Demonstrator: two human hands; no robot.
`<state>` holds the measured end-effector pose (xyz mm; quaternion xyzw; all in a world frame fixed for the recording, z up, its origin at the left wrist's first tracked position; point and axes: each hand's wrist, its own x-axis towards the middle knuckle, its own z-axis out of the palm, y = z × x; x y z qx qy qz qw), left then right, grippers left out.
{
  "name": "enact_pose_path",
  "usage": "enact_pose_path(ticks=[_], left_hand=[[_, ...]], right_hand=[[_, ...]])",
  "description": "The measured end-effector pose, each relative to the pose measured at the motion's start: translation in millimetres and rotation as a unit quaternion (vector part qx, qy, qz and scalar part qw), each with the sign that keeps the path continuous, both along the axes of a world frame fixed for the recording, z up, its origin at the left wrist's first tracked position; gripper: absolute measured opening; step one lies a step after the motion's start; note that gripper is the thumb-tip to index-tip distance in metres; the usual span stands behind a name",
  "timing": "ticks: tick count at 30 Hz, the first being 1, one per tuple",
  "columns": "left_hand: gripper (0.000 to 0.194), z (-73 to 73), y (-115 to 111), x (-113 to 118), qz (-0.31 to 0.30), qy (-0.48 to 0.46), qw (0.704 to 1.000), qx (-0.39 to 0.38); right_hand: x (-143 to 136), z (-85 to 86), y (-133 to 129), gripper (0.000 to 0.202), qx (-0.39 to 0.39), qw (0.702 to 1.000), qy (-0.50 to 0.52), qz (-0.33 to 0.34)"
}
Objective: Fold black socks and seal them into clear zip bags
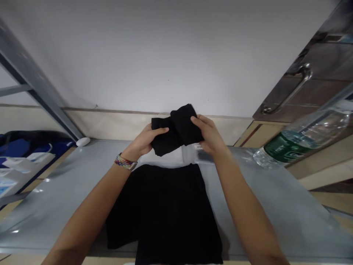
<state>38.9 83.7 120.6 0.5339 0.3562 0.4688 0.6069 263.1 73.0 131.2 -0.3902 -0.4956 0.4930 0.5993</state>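
Observation:
A small folded black cloth [176, 130] is held up above the back of the grey table. My left hand [146, 139] grips its left end, thumb on top, and a woven multicoloured band circles that wrist. On the cloth's right end my right hand [208, 132] is closed, thumb pressed on the near face. Below the hands, a larger black garment [168, 213] lies spread on the table and reaches its front edge. Behind the garment, partly hidden by the held cloth, are flat clear or white packages [176, 156].
The grey table [275, 217] stands against a white wall. At its right back is a large clear bottle [289, 147] with a green label, near a metal handle [292, 90]. A small white round object [83, 141] sits at the back left, with white boxes [19, 171] beyond.

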Motion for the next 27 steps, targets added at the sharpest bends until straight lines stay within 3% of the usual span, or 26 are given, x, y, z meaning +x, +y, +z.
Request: enact_pose_path(ticks=[4, 7, 10, 15, 18, 20, 22, 24, 27], left_hand=[[0.036, 8.1, -5, -21, 0.043, 0.021, 0.999, 0.009], [0.034, 9.2, -20, -37, 0.078, 0.058, 0.995, -0.018], [0.033, 5.2, -45, -50, 0.063, 0.105, 0.991, -0.056], [0.032, -16.6, -85, -73, -0.028, 0.158, 0.982, -0.096], [0.038, -35.1, -98, -85, -0.045, 0.252, 0.966, -0.032], [0.042, -45.8, -105, -89, 0.027, 0.362, 0.930, 0.049], [0.040, -54.1, -113, -88, 0.093, 0.456, 0.871, 0.155], [0.034, -60.8, -121, -82, 0.081, 0.512, 0.818, 0.249], [0.032, -70.1, -127, -69, 0.026, 0.568, 0.771, 0.287]], right_hand=[[22, 7.9, -6, 0.040, -0.005, 0.998, 0.023, -0.055], [33, -0.2, -21, 0.036, -0.035, 0.998, 0.010, -0.053], [37, -18.2, -52, 0.037, -0.102, 0.994, -0.017, -0.019], [44, -57.2, -113, 0.080, -0.151, 0.985, -0.076, 0.035], [48, -81.5, -133, 0.071, -0.119, 0.977, -0.176, 0.037], [48, -94.2, -138, 0.051, -0.051, 0.958, -0.282, -0.016], [44, -102.3, -140, 0.036, 0.041, 0.919, -0.379, -0.101], [38, -106.7, -139, 0.030, 0.098, 0.881, -0.444, -0.130], [29, -111.3, -133, 0.027, 0.090, 0.857, -0.504, -0.055]])
